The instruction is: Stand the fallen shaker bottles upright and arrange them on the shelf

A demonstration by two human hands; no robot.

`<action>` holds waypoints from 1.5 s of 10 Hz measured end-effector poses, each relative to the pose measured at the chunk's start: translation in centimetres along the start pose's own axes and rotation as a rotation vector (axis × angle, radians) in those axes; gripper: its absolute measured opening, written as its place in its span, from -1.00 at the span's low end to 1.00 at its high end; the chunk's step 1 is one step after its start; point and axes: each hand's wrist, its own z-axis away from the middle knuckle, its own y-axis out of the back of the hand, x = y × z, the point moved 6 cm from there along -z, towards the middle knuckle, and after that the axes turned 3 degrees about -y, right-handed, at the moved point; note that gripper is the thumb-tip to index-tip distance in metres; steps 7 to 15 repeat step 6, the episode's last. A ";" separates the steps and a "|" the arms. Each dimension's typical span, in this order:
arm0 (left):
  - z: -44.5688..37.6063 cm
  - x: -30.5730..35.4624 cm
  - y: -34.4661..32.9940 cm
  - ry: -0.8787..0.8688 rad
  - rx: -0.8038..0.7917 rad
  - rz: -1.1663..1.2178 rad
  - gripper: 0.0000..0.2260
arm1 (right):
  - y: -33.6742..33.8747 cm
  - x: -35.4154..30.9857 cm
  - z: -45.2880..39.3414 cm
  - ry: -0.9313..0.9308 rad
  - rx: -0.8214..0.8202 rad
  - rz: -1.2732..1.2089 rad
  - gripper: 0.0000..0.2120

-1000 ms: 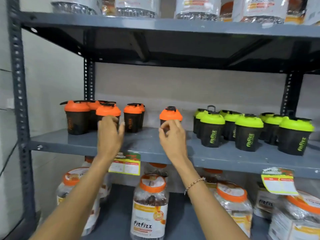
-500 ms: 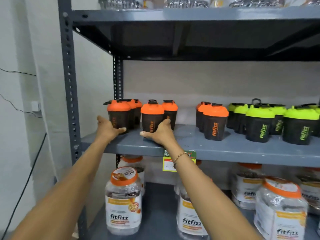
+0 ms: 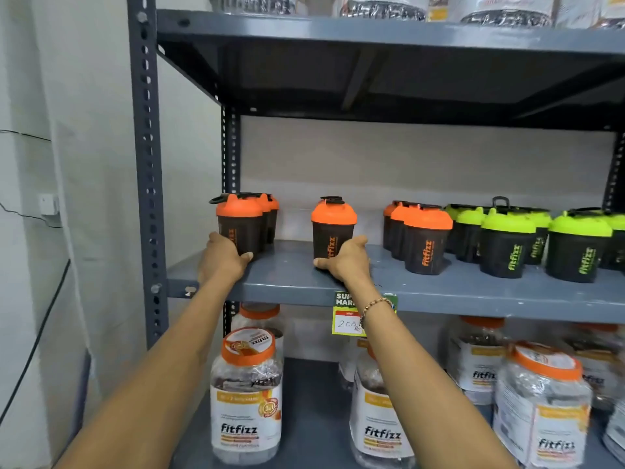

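On the grey middle shelf (image 3: 291, 282) stand black shaker bottles, all upright. At the far left is a row with orange lids; my left hand (image 3: 225, 257) grips the base of its front bottle (image 3: 240, 225). My right hand (image 3: 345, 260) wraps the base of a lone orange-lidded bottle (image 3: 333, 228) in the middle. To the right stands another orange-lidded row (image 3: 426, 242), then several green-lidded bottles (image 3: 507, 245).
A grey upright post (image 3: 147, 164) frames the shelf's left side, with a white wall beyond. A price tag (image 3: 348, 316) hangs from the shelf edge. Large clear jars with orange lids (image 3: 247, 394) fill the lower shelf; more jars sit on the top shelf (image 3: 372, 32).
The view has shifted left and closer. My right hand has slid one orange-lidded bottle rightward, away from the left row, so it now stands alone. My left hand stays at the left row's front bottle.
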 end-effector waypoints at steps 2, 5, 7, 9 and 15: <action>0.6 0.1 0.3 0.006 -0.016 -0.031 -0.44 | 0.1 0.0 0.6 0.006 0.011 -0.013 -0.27; 0.8 0.2 0.2 0.007 -0.044 -0.047 -0.45 | 0.1 0.0 1.1 0.007 -0.009 -0.001 -0.31; 1.0 0.4 0.5 0.002 -0.044 -0.051 -0.44 | 0.3 -0.4 1.4 0.012 -0.014 0.007 -0.29; 1.0 0.4 0.5 0.002 -0.044 -0.051 -0.44 | 0.3 -0.4 1.4 0.012 -0.014 0.007 -0.29; 1.0 0.4 0.5 0.002 -0.044 -0.051 -0.44 | 0.3 -0.4 1.4 0.012 -0.014 0.007 -0.29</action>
